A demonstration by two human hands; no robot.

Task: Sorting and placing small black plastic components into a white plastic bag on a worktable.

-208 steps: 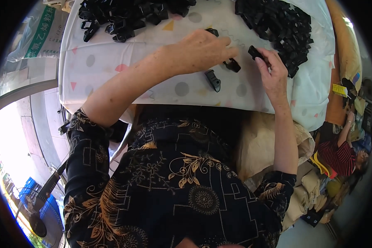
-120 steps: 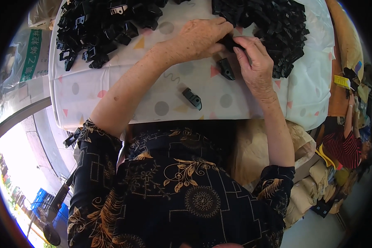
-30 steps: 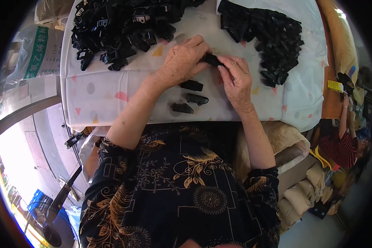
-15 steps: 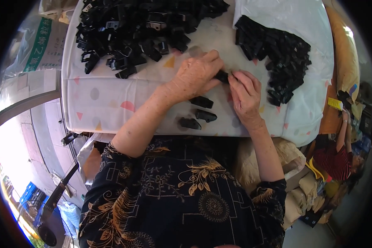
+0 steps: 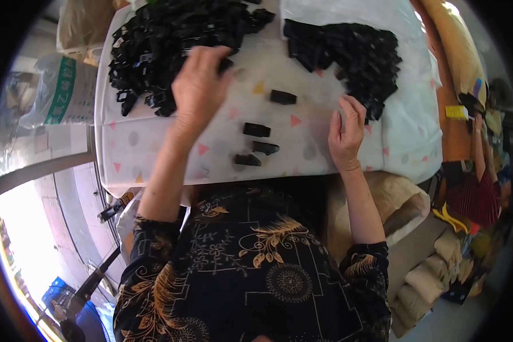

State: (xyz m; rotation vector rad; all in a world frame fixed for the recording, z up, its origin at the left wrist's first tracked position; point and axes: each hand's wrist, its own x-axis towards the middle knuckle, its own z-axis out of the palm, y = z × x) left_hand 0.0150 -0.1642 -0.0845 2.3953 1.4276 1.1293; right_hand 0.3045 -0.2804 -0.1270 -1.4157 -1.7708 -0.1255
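My left hand (image 5: pixel 199 86), somewhat blurred, reaches over the near right edge of a large pile of black plastic parts (image 5: pixel 154 51). Its thumb and forefinger are apart; no part shows between them. My right hand (image 5: pixel 346 134) hovers low over the table beside the smaller heap of black parts (image 5: pixel 370 62), fingers loosely bent, thumb apart, nothing visible in it. Between the hands lies a single black part (image 5: pixel 283 97). Nearer to me sit three more: a blocky one (image 5: pixel 257 130), a tapered one (image 5: pixel 265 148) and another (image 5: pixel 247 160) close to the front edge.
A pale patterned cloth (image 5: pixel 302 154) covers the table. White sheeting (image 5: pixel 347 12) lies behind the smaller heap. An opened sack (image 5: pixel 407 208) stands below the front right edge, and plastic bags (image 5: pixel 62 91) are at the left. Another person (image 5: pixel 476 196) is at the far right.
The black part that was between my hands now lies on the cloth. My left hand has moved left to the large pile; my right hand has drawn away from it. The view has shifted slightly.
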